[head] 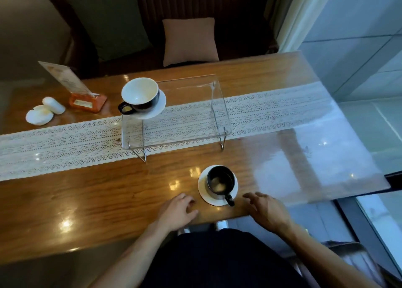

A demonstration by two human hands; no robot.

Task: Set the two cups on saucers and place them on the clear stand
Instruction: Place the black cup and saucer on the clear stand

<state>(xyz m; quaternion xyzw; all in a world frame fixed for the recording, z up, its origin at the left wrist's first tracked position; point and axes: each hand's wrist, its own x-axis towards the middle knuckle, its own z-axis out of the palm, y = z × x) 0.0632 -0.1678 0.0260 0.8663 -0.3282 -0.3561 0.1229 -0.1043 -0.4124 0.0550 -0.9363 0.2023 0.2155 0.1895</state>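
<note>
A clear acrylic stand [195, 133] on thin metal legs straddles the lace runner mid-table. On its far left corner sits a large cup [139, 96], black outside and white inside, on a white saucer [159, 107]. Near the table's front edge a smaller black cup [220, 182] stands on a second white saucer [203, 190], handle pointing toward me. My left hand [177, 209] rests just left of that saucer, fingers loosely curled, holding nothing. My right hand [266, 209] hovers just right of it, fingers spread, holding nothing. Neither hand touches the cup or saucer.
A wooden table [87, 200] carries a white lace runner [54, 148]. At the far left are an orange menu-card holder [87, 102] and two white shakers [46, 111]. A cushioned bench with a pillow [189, 41] lies beyond. The table's right edge ends near a glass wall.
</note>
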